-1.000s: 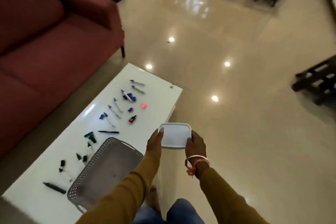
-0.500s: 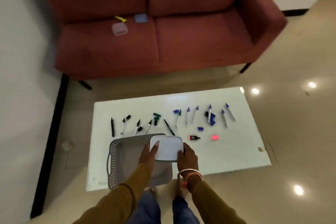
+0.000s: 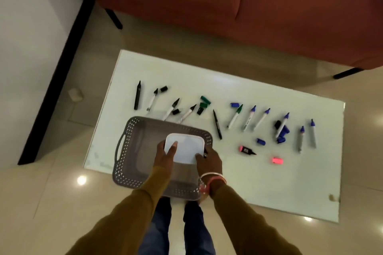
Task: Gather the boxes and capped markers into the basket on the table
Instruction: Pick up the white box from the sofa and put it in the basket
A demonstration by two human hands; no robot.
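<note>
A white lidded box (image 3: 185, 147) is held over the grey perforated basket (image 3: 132, 151) at the near left of the white table (image 3: 259, 182). My left hand (image 3: 165, 156) grips its left side and my right hand (image 3: 209, 158) its right corner. Behind and right of the basket lie several markers in a row with their caps off: a black marker (image 3: 137, 95) at the left, a green one (image 3: 235, 116) in the middle, blue ones (image 3: 262, 118) to the right. Loose caps lie among them. A short pink marker (image 3: 247, 150) and its pink cap (image 3: 277, 160) lie nearer.
A red sofa (image 3: 228, 6) stands beyond the table, its dark legs (image 3: 114, 17) on the glossy tiled floor. A white wall with a black skirting (image 3: 56, 80) runs along the left. My legs stand at the table's near edge.
The view has swung from the open floor round to the table and sofa. Both hands have carried the white box from beside the table to over the basket.
</note>
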